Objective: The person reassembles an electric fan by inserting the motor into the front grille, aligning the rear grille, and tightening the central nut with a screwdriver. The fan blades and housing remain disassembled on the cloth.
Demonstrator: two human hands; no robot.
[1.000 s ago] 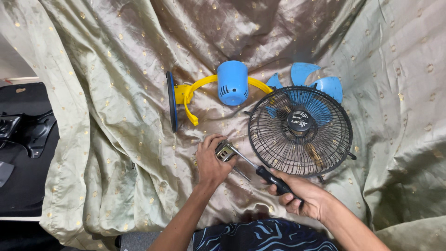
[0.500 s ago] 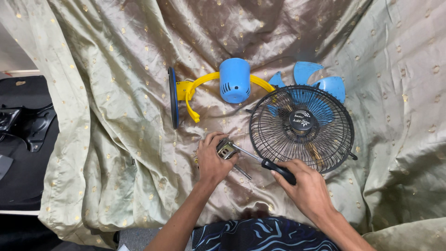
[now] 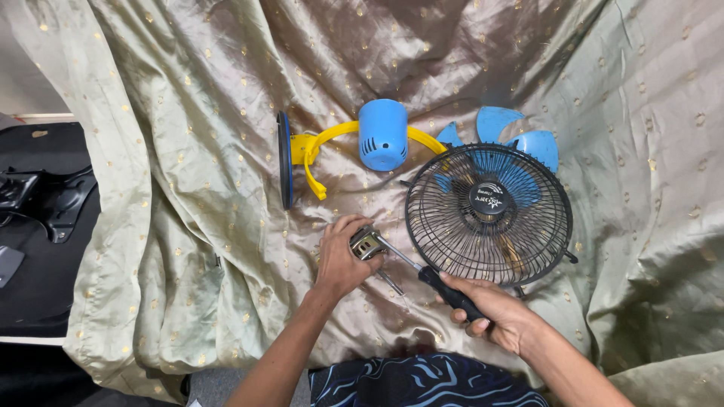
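While gripping: hands low, close.

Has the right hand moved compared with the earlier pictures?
Yes. The right hand, holding the screwdriver, has shifted slightly down and right, away from the rim of the black fan grille.

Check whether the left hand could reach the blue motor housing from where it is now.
Probably yes: the blue motor housing lies uncovered on the cloth beyond the left hand, though that hand holds a small metal part.
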